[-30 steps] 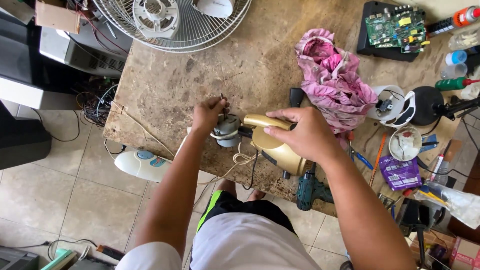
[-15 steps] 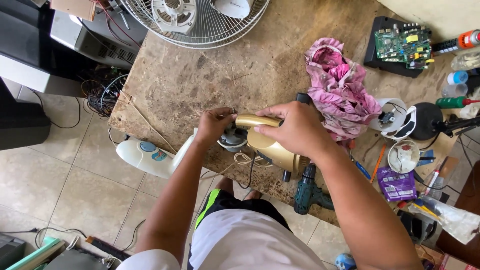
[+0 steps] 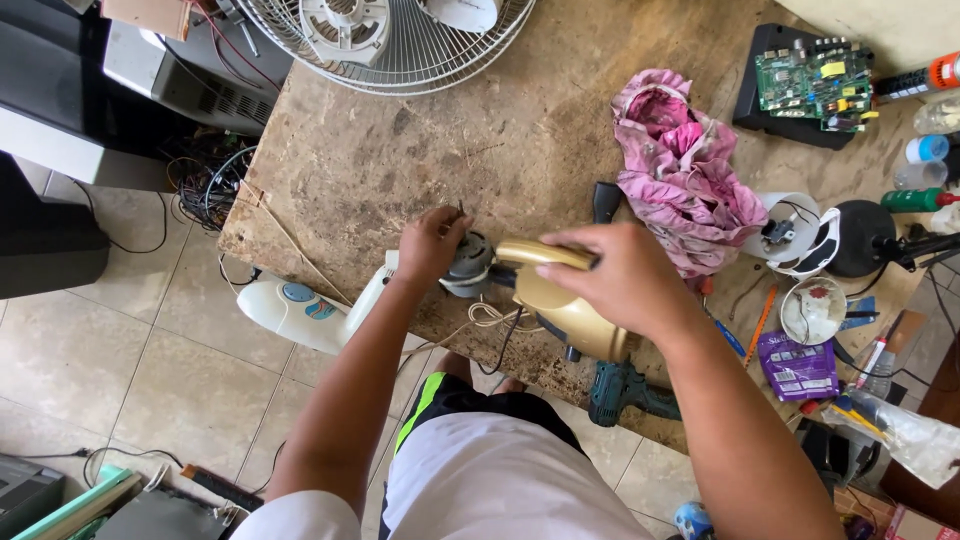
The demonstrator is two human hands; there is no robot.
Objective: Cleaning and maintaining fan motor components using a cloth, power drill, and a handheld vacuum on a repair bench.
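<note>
A gold-coloured fan motor housing (image 3: 570, 305) lies on the worn brown workbench (image 3: 430, 150) near its front edge. My right hand (image 3: 625, 275) grips the top of the housing. My left hand (image 3: 430, 243) holds the grey motor (image 3: 470, 265) at the housing's left end, fingers wrapped round it. A white cord (image 3: 485, 318) loops under the motor. A white fan base (image 3: 300, 312) with blue buttons hangs off the bench edge below my left arm.
A white fan grille (image 3: 390, 45) lies at the back. A pink rag (image 3: 685, 170), a green circuit board (image 3: 812, 80), white plastic parts (image 3: 800, 235), a purple packet (image 3: 795, 365) and bottles crowd the right. A teal drill (image 3: 625, 390) sits at the front edge.
The view has shifted a little. My hands stay on the motor and gold housing, which have moved slightly toward the front edge of the bench.
</note>
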